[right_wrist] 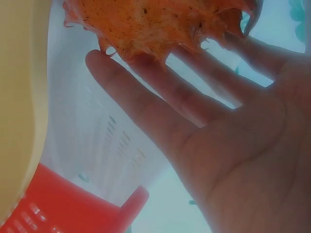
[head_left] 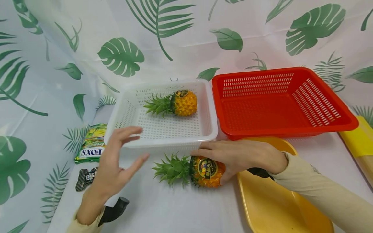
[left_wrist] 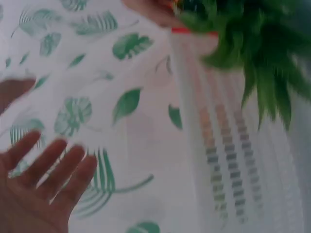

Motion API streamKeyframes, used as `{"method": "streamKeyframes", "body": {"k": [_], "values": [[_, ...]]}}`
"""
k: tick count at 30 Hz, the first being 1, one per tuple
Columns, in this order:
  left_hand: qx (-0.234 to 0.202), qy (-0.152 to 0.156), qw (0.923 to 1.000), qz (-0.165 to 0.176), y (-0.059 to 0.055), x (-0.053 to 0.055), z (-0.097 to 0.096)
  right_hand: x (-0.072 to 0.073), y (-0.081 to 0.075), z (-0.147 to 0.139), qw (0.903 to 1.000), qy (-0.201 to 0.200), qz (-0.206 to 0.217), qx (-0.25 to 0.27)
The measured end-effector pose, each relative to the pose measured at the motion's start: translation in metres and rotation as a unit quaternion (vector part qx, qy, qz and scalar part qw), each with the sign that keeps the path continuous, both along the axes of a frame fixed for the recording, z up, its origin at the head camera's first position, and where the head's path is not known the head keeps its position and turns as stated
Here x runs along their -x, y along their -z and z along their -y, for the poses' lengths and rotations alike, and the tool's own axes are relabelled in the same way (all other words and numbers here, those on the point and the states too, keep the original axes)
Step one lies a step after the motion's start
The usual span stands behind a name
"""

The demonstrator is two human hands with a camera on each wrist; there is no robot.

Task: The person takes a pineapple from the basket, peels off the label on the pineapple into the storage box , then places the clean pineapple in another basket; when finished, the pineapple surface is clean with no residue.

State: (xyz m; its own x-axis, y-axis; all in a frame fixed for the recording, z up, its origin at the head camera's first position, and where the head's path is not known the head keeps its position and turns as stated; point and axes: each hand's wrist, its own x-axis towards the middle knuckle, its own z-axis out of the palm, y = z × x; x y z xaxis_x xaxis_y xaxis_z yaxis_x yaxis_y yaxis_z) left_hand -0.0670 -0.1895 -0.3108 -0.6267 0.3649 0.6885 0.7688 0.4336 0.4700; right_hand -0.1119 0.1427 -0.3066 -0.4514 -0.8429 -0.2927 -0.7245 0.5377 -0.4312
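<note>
A small orange pineapple with a black label and green crown lies sideways in front of the white basket. My right hand holds its rounded end, fingers along the far side and thumb on the near side. Up close in the right wrist view, the fingertips meet the pineapple's spiky orange skin. My left hand is raised to the left of the crown, fingers apart with nothing between them. Its spread fingers also show in the left wrist view.
Inside the white basket is another pineapple. A red basket stands to its right. Nearer me is a yellow tub, under my right forearm. A green FOX'S bag and a dark patterned packet lie at left.
</note>
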Motion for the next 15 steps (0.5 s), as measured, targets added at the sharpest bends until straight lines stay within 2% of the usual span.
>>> {"method": "streamKeyframes", "body": {"k": [2, 3, 5, 8, 10, 11, 13, 15], "values": [[0.064, 0.061, 0.9958, 0.025, 0.004, -0.005, -0.011, 0.000, 0.000, 0.000, 1.0000, 0.001, 0.001, -0.006], [0.102, 0.079, 0.9910, 0.036, 0.007, -0.006, -0.016, 0.000, 0.000, 0.000, 1.0000, 0.002, 0.002, -0.009], [0.182, 0.095, 0.9773, 0.052, 0.015, -0.009, -0.024, 0.001, 0.000, 0.000, 0.9999, 0.004, 0.005, -0.011], [0.273, 0.091, 0.9563, 0.049, 0.030, -0.007, -0.033, 0.001, -0.001, 0.000, 0.9998, 0.008, 0.011, -0.011], [0.309, 0.081, 0.9462, 0.052, 0.039, -0.006, -0.036, 0.000, -0.001, 0.000, 0.9998, 0.010, 0.012, -0.012], [0.317, 0.079, 0.9434, 0.055, 0.043, -0.004, -0.037, 0.000, -0.001, 0.000, 0.9998, 0.011, 0.012, -0.012], [0.326, 0.076, 0.9406, 0.058, 0.049, -0.003, -0.039, -0.001, -0.001, -0.001, 0.9998, 0.012, 0.013, -0.012], [0.323, 0.076, 0.9415, 0.061, 0.053, -0.001, -0.042, -0.001, -0.001, -0.001, 0.9997, 0.015, 0.014, -0.011]]}}
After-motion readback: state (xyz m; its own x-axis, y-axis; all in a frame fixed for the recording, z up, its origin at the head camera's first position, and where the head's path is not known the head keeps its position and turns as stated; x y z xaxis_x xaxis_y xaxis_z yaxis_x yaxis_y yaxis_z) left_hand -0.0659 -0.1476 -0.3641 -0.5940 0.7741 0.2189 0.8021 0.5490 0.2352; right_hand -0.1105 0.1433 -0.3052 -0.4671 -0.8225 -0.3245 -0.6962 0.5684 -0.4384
